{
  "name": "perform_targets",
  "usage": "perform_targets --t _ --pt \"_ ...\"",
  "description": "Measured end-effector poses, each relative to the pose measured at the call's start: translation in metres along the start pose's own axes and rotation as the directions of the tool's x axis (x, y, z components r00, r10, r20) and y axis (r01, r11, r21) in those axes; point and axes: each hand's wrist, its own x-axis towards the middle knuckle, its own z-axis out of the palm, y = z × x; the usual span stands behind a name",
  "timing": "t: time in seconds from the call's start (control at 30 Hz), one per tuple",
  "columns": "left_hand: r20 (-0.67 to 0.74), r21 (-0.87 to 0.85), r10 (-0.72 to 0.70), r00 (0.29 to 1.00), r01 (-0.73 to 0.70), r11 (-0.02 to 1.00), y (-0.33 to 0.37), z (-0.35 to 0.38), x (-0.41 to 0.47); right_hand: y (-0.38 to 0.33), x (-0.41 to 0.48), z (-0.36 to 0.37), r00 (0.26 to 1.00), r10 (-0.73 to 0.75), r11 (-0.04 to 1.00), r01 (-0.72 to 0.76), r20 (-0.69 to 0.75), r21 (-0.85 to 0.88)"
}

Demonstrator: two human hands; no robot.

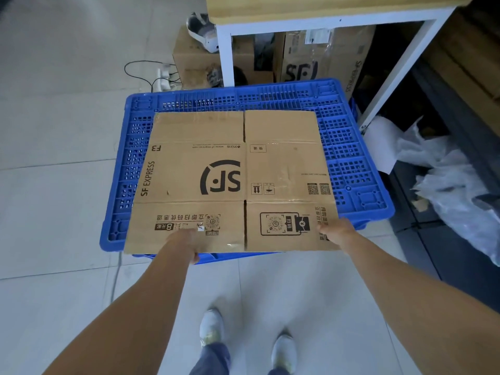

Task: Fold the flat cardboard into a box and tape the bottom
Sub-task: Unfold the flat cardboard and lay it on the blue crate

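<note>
i'm barely started: cardboard (232, 182) lies flat on the blue crate (351, 163); left hand (186, 242) and right hand (334, 231) clamped on its near edge; folding and taping remain.

A blue plastic crate (351, 163) is sitting upturned on the tiled floor (54, 131). Behind it, printed cardboard boxes (305, 58) are standing under a white-framed table (338, 21). Crumpled plastic wrap (446, 171) is lying at right.

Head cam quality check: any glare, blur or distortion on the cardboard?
Head view: wide-angle bending at the edges, table legs lean; flat cardboard sharp, print legible, small glints on tape remnants; left hand and right hand slightly soft; light even, shadows faint.
</note>
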Motion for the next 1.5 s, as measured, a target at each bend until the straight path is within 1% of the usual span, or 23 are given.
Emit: perform_targets --t 0.07,0.1,0.17,0.23,0.3,0.33,0.5,0.57,0.63,0.67,0.7,0.73,0.77,0.83,0.9,0.97,1.1,1.23,1.3,1.33,1.4,1.43,1.5 --pt "-0.041 -0.022 -0.015 0.999 0.014 1.000 -0.002 0.001 0.003 0.001 0.000 -0.005 0.999 0.037 0.999 -0.036 -0.020 0.023" --pt "-0.071 -0.068 -0.045 0.997 0.040 0.997 -0.001 -0.001 0.007 -0.002 -0.002 -0.010 0.999 0.046 0.998 -0.045 -0.026 0.037" --pt "-0.046 -0.277 -0.075 0.996 0.060 0.959 0.007 -0.003 0.008 -0.012 -0.006 -0.023 0.998 0.043 0.992 -0.038 -0.047 0.117" --pt "-0.027 -0.434 -0.031 0.999 0.016 0.901 0.021 -0.007 0.002 -0.025 -0.015 -0.038 0.998 0.043 0.985 -0.033 -0.055 0.172" --pt "-0.008 -0.482 -0.006 1.000 0.002 0.876 0.039 -0.010 -0.013 -0.041 -0.024 -0.056 0.997 0.005 0.982 0.009 -0.073 0.187" --pt "-0.026 -0.498 -0.003 1.000 -0.010 0.867 0.050 -0.012 -0.022 -0.051 -0.029 -0.067 0.997 -0.003 0.982 0.017 -0.077 0.186" --pt "-0.036 -0.508 0.086 0.996 -0.092 0.856 0.101 -0.026 -0.086 -0.098 -0.065 -0.125 0.994 -0.048 0.958 0.073 -0.095 0.278" --pt "-0.020 -0.542 0.146 0.989 -0.133 0.830 0.122 -0.026 -0.113 -0.120 -0.076 -0.153 0.994 -0.055 0.942 0.085 -0.099 0.326" --pt "-0.042 -0.553 0.213 0.976 -0.200 0.809 0.150 -0.027 -0.146 -0.144 -0.091 -0.182 0.985 -0.148 0.909 0.170 -0.087 0.381" --pt "-0.001 -0.565 0.275 0.961 -0.228 0.793 0.178 -0.027 -0.187 -0.170 -0.114 -0.225 0.973 -0.216 0.876 0.231 -0.084 0.423" --pt "-0.008 -0.599 0.293 0.956 -0.239 0.764 0.204 -0.027 -0.220 -0.193 -0.139 -0.260 0.963 -0.244 0.839 0.268 -0.114 0.473" --pt "-0.022 -0.569 0.317 0.948 -0.273 0.776 0.212 -0.024 -0.225 -0.201 -0.139 -0.265 0.958 -0.260 0.810 0.283 -0.117 0.514" --pt "-0.058 -0.567 0.321 0.945 -0.296 0.769 0.222 -0.022 -0.229 -0.211 -0.144 -0.270 0.962 -0.223 0.801 0.274 -0.159 0.533" --pt "-0.005 -0.534 0.372 0.928 -0.317 0.784 0.266 -0.010 -0.243 -0.256 -0.138 -0.288 0.966 -0.163 0.763 0.251 -0.199 0.595" --pt "-0.020 -0.538 0.386 0.922 -0.335 0.773 0.268 -0.004 -0.249 -0.263 -0.138 -0.291 0.962 -0.155 0.747 0.263 -0.225 0.610" --pt "-0.010 -0.528 0.393 0.920 -0.338 0.779 0.268 -0.001 -0.254 -0.264 -0.139 -0.293 0.957 -0.160 0.737 0.278 -0.241 0.615" --pt "-0.004 -0.504 0.371 0.929 -0.322 0.802 0.260 0.004 -0.246 -0.253 -0.129 -0.284 0.961 -0.197 0.734 0.277 -0.195 0.621" --pt "0.025 -0.485 0.385 0.922 -0.326 0.811 0.257 0.020 -0.248 -0.244 -0.115 -0.276 0.970 -0.162 0.751 0.240 -0.181 0.615" --pt "0.025 -0.476 0.399 0.917 -0.340 0.811 0.272 0.026 -0.243 -0.257 -0.104 -0.276 0.959 -0.159 0.781 0.266 -0.233 0.565" --pt "0.020 -0.473 0.394 0.919 -0.338 0.813 0.279 0.028 -0.243 -0.265 -0.101 -0.277 0.953 -0.148 0.825 0.267 -0.265 0.498" --pt "0.014 -0.472 0.381 0.925 -0.329 0.818 0.295 0.031 -0.241 -0.280 -0.099 -0.283 0.923 -0.160 0.929 0.261 -0.350 0.264" --pt "0.012 -0.470 0.367 0.930 -0.319 0.823 0.301 0.032 -0.239 -0.288 -0.102 -0.285 0.896 -0.200 0.954 0.270 -0.397 0.130" --pt "0.007 -0.469 0.349 0.937 -0.305 0.829 0.308 0.032 -0.237 -0.305 -0.110 -0.287 0.841 -0.326 0.943 0.323 -0.432 -0.083"
